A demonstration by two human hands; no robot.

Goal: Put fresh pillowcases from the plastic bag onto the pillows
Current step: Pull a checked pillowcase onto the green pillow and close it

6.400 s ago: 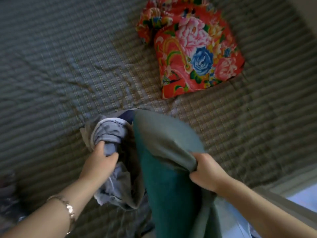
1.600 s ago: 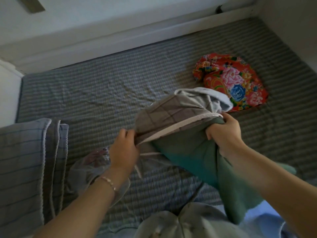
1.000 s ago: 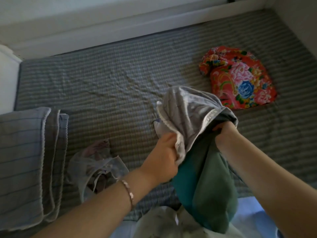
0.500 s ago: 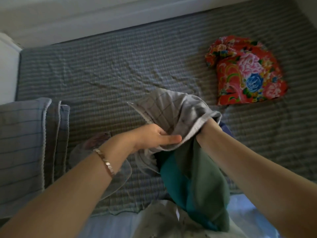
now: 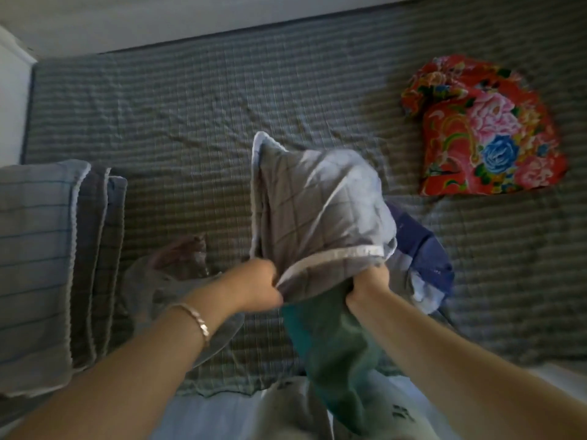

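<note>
Grey checked fabric pillowcase (image 5: 317, 211) | left hand (image 5: 254, 287) pinches its hem | right hand (image 5: 370, 282) — fingers hidden inside, cannot tell grip | risk: soft green pillow (image 5: 333, 338) bunches if hem slips

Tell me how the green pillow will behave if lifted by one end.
Likely floppy: the pillow hangs limp below the right hand. Probably light, since that hand holds it up while the left hand pinches the pillowcase.

Bare forearms (image 5: 127, 373); slim bracelet (image 5: 198, 320) on left wrist.
</note>
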